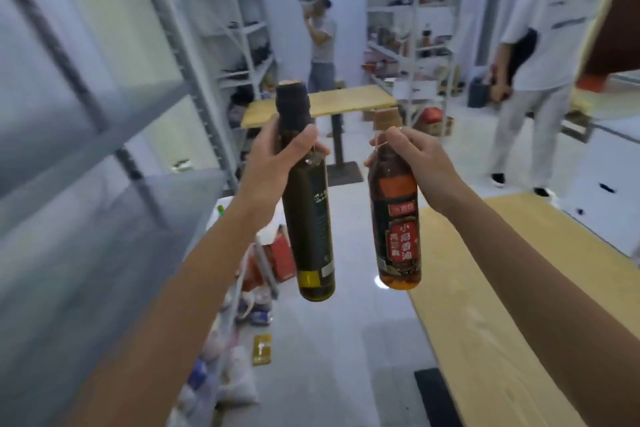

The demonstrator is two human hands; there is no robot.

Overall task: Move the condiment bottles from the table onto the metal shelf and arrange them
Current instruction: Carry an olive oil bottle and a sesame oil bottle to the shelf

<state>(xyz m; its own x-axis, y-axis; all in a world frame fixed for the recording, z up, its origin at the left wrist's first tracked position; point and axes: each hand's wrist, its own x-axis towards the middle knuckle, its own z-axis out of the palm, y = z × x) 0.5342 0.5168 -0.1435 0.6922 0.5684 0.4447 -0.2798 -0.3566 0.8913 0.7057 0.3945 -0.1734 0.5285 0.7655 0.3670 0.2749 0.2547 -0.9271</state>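
Left hand (273, 163) grips dark bottle (308, 204); right hand (412, 163) pinches red-label bottle (396, 218) by neck. Shelf (104, 121) at 9 o'clock; neither shelved yet.

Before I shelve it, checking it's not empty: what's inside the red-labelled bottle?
Amber liquid shows at the base of the red-labelled bottle. The label hides the middle, the right hand covers the neck; fill level unseen.

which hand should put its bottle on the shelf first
Probably the left. The left hand grips the dark bottle on the side where the metal shelf stands; the right hand with the amber bottle is farther from it, nearer the table.
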